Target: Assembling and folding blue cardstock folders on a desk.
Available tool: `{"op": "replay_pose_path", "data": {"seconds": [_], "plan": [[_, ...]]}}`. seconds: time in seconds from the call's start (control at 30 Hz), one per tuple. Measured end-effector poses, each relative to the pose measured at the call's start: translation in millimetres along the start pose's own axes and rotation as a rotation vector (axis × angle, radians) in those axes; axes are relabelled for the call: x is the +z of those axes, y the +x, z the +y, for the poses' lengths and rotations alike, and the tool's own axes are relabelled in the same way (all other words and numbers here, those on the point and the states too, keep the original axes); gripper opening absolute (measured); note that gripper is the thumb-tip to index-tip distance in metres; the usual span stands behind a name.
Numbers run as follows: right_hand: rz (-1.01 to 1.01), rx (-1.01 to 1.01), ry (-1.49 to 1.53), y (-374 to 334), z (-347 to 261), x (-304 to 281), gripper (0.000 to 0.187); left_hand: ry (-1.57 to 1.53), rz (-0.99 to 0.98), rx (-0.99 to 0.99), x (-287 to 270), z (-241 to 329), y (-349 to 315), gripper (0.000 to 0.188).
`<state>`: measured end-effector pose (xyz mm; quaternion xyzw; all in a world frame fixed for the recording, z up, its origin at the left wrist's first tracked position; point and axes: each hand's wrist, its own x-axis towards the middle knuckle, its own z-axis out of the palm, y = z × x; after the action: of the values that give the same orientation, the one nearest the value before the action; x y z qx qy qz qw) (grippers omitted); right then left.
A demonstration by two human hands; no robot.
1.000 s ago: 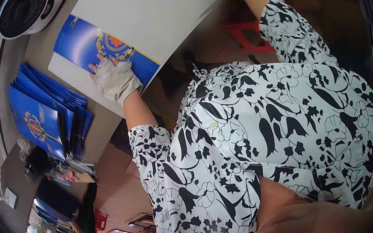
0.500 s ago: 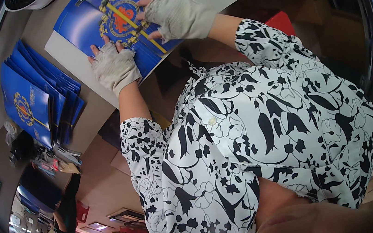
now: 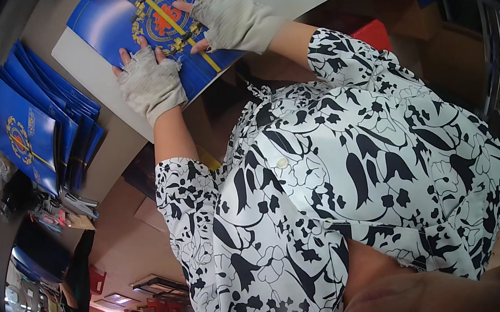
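Note:
A glossy blue printed folder or sheet (image 3: 98, 26) lies on a large white board at the top of the view. It bears a red emblem in a gold ornamental ring, crossed by a yellow stripe. My left hand (image 3: 152, 84), in a worn whitish fingerless glove, rests at its lower left with fingers stretched over the blue surface. On the right side my right hand (image 3: 239, 20), gloved likewise, presses down with fingers spread beside the emblem and thumb near the yellow stripe. Neither hand grips anything. The top of the blue piece runs out of view.
A fanned pile of similar blue printed pieces (image 3: 28, 130) lies on the grey table to the left. Below it are a black object (image 3: 17, 192) and assorted small tools. Something red (image 3: 372, 36) stands beyond my right forearm. Another person (image 3: 74, 299) is far off at lower left.
The fingers of my right hand have spread and reached farther up the blue piece. My left hand stays in nearly the same place on it. The whole view has shifted slightly.

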<state>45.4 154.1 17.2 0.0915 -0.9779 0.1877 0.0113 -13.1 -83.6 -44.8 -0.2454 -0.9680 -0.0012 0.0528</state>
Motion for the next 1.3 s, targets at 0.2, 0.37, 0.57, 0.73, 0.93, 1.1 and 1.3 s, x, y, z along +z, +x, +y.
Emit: {"op": "replay_pose_path", "data": {"seconds": [0.2, 0.37, 0.57, 0.73, 0.93, 1.1, 1.3], "plan": [[-0.071, 0.000, -0.035, -2, -5, -6, 0.097, -0.016, 0.029, -0.004, -1, 2, -1, 0.050], [-0.061, 0.028, -0.071, -11, -3, 3, 0.095, -0.032, 0.020, 0.007, -4, 4, -4, 0.051], [-0.187, 0.006, -0.048, -5, -3, -7, 0.093, 0.051, 0.087, -0.027, -3, 12, -5, 0.051], [-0.158, 0.014, -0.061, -4, -6, -8, 0.095, -0.046, 0.010, 0.256, -14, 20, 15, 0.050], [-0.037, 0.054, -0.243, -14, 0, 28, 0.082, -0.088, 0.007, 0.400, -16, 22, 16, 0.051], [-0.100, -0.007, -0.189, -38, 16, 30, 0.083, -0.050, -0.056, 0.374, -17, 30, 11, 0.057], [-0.126, -0.105, -0.105, -36, 49, 32, 0.076, -0.080, -0.062, 0.354, -25, 34, 2, 0.060]]}}
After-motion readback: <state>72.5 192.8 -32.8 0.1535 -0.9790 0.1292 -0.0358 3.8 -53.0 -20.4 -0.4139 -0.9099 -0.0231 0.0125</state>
